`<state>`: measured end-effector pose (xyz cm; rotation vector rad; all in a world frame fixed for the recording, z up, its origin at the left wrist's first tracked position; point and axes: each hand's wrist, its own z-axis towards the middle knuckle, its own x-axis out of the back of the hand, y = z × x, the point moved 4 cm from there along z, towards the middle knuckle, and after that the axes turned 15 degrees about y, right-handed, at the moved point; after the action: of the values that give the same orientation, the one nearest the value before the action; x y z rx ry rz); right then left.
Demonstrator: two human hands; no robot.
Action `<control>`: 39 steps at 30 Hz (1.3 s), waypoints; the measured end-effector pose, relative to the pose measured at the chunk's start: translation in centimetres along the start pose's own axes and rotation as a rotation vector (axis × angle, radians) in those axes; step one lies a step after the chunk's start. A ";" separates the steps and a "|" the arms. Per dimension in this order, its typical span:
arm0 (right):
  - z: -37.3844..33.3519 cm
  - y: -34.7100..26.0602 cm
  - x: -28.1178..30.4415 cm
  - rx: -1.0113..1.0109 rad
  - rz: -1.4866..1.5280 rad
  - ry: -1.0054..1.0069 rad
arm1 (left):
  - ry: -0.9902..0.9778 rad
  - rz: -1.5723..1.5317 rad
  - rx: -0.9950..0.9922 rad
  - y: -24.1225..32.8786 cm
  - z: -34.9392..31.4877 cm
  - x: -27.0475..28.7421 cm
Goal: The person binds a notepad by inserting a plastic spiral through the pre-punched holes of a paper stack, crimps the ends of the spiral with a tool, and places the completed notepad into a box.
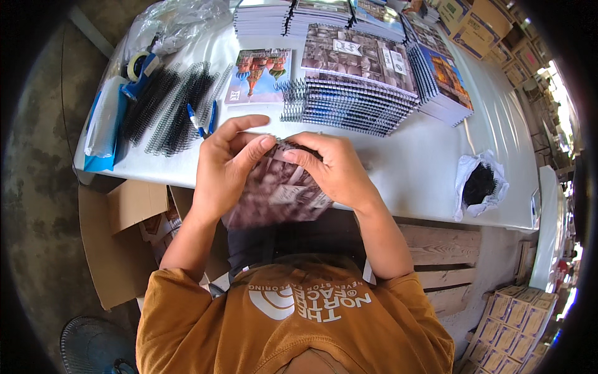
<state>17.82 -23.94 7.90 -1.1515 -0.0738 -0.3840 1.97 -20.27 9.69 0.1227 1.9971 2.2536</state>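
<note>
OK, notebook (283, 190) w/ the dark photo-print cover is up in both hands, over the lap, just off the bench (423, 171) front edge. Cover's toward the camera, bit blurred. Far edge, w/ a dark coil (288, 147) at it, sits up in the fingers; free edge points back at the person's body, L corner a touch lower than R. Long axis: looks to run roughly L–R, but it's foreshortened & partly covered, so can't call it for sure.

Hands now: L hand (229, 161) comes in from lower L, thumb angled up & R to the coil end, index lifted & stretched R above it; its grip's narrow, thumb pinching the notebook's upper L corner. R hand (336, 167) comes in from lower R, back of hand up, fingers bent over the far edge, thumb flat on the cover pointing L; its grip's closed round that edge. Both elbows bent, forearms slanting in, thumbtips near each other.

Blue-handled tool (213, 116) lies just beyond the L hand, loose black coils (177, 109) behind it; notebook stack (355, 103) stands beyond the R hand.
</note>
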 end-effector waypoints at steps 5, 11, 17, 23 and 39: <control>0.0 0.8 0.3 -0.149 0.060 0.103 | -0.105 -0.051 0.032 -2.2 1.0 -0.3; -0.2 1.0 -0.1 -0.136 0.162 0.278 | -0.163 -0.141 0.223 -2.9 1.6 -0.5; -0.5 0.2 -1.2 -0.142 0.156 0.305 | -0.359 -0.149 0.185 -2.6 2.7 -0.4; 0.0 -1.9 1.5 0.055 0.047 0.516 | -0.193 0.417 -0.541 2.0 3.6 -0.7; 4.9 9.5 13.6 0.137 0.017 1.065 | 0.656 0.324 -0.655 -4.5 9.9 -7.6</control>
<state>34.38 -19.72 5.02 -0.6963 0.8257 -0.9158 11.09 -11.11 6.60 -0.4413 1.3709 3.3625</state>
